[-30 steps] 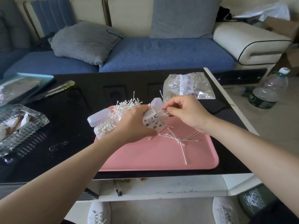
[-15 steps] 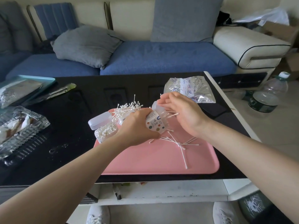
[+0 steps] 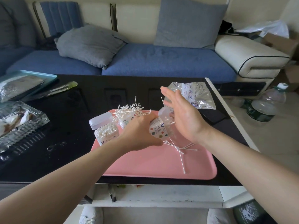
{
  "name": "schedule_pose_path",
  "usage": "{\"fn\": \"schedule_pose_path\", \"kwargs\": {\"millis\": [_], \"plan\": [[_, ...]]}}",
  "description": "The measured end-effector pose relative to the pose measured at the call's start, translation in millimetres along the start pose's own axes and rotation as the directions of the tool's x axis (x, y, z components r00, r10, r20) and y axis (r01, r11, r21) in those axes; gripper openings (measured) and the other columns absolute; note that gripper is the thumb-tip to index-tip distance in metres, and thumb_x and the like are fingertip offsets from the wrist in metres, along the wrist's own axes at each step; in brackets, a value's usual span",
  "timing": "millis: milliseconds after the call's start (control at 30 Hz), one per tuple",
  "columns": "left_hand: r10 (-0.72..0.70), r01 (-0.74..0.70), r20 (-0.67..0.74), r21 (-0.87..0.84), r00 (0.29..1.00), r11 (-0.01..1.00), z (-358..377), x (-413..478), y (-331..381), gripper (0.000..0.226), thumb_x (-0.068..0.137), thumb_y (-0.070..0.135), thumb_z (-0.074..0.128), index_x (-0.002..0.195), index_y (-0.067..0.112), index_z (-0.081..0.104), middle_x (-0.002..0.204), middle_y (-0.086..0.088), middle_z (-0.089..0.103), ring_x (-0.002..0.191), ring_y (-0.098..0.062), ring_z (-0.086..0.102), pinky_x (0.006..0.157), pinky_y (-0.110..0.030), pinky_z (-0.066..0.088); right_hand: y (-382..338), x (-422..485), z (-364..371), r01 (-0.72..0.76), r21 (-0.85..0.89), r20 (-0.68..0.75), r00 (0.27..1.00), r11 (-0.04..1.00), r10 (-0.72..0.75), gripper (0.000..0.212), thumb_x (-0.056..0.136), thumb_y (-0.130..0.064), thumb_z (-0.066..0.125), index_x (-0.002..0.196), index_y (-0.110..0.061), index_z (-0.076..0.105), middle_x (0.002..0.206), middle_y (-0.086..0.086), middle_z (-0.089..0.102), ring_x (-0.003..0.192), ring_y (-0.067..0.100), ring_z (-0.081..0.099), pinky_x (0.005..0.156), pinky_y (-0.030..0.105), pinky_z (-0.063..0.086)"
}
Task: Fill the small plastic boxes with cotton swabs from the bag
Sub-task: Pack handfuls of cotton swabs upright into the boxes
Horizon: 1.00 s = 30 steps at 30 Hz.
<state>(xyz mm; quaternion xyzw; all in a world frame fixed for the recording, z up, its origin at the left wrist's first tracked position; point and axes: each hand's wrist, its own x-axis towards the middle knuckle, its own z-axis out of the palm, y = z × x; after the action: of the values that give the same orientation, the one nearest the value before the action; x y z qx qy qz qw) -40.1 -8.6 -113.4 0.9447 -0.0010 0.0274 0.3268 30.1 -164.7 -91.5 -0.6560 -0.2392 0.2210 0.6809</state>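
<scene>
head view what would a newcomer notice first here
The pink tray at the black table's near edge stands out first. Over it the left hand grips a spotted box, the right hand open beside it. Below them loose swabs lie on the tray.

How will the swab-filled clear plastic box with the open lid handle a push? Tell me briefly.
The clear plastic box looks light: small, packed only with cotton swabs. Its lid stands open, so tipping would probably spill them. It sits at the pink tray's left edge, so a push might topple it.
</scene>
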Motion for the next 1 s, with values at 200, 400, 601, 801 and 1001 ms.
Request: {"fn": "schedule_pose_path", "kwargs": {"millis": [200, 400, 601, 801, 1001], "plan": [[-0.055, 0.048, -0.05, -0.132, 0.997, 0.99, 2.8, 3.4, -2.9, 0.045, 0.061, 0.032, 0.093, 0.092, 0.029, 0.06, 0.085, 0.008, 0.062, 0.075, -0.009, 0.062, 0.059, -0.019, 0.05, -6.7, -4.6, -10.7, 0.059, -0.148, -0.167, 0.982, 0.987, -0.084, 0.055, 0.09, -0.07, 0.029, 0.132, -0.049, 0.057, 0.148, -0.025, 0.046, 0.138, -0.005, 0.039, 0.122, 0.043, 0.023], [-0.116, 0.091, -0.089, -0.25, 0.989, 0.964, 5.0, 7.3, -0.9, 0.048, 0.059, 0.032, 0.095, 0.096, 0.022, 0.066, 0.092, 0.001, 0.065, 0.081, -0.018, 0.066, 0.072, -0.037, 0.057, -2.0, -23.6, -7.2, 0.092, -0.344, 0.009, 0.995, 0.935, -0.095, 0.044, 0.102, -0.062, 0.027, 0.139, -0.047, 0.047, 0.143, -0.028, 0.048, 0.133, -0.018, 0.037, 0.12, 0.019, 0.024], [-0.032, 0.019, -0.049, -0.243, 0.998, 0.97, 7.1, 1.7, 3.1, 0.04, 0.066, 0.016, 0.091, 0.094, 0.017, 0.062, 0.077, 0.003, 0.069, 0.061, -0.007, 0.067, 0.051, -0.017, 0.048, 9.9, -28.2, -0.3, 0.116, -0.478, 0.209, 0.978, 0.871, -0.016, 0.056, 0.103, -0.048, 0.037, 0.154, -0.026, 0.035, 0.161, -0.017, 0.03, 0.147, -0.008, 0.02, 0.125, 0.029, 0.014], [-0.078, 0.045, -0.13, -0.24, 0.988, 0.97, 6.8, 9.7, -4.6, 0.05, 0.06, 0.029, 0.095, 0.097, 0.02, 0.063, 0.087, 0.001, 0.068, 0.077, -0.019, 0.067, 0.068, -0.039, 0.055, -8.6, -21.7, -17.1, 0.18, -0.379, -0.06, 0.974, 0.908, -0.218, 0.032, 0.103, -0.021, 0.05, 0.132, -0.016, 0.065, 0.133, -0.009, 0.065, 0.126, -0.002, 0.055, 0.108, 0.022, 0.043], [-0.04, -0.015, -0.236, -0.229, 0.971, 0.973, 5.1, 8.4, -10.1, 0.05, 0.063, 0.024, 0.093, 0.1, 0.02, 0.06, 0.087, 0.006, 0.065, 0.078, -0.014, 0.066, 0.066, -0.034, 0.055, -3.1, -21.5, -27.6, -0.044, -0.426, -0.198, 0.979, 0.904, -0.045, 0.023, 0.088, -0.034, 0.074, 0.097, -0.014, 0.069, 0.078, 0.006, 0.072, 0.07, 0.013, 0.067, 0.066, 0.031, 0.053]]}}
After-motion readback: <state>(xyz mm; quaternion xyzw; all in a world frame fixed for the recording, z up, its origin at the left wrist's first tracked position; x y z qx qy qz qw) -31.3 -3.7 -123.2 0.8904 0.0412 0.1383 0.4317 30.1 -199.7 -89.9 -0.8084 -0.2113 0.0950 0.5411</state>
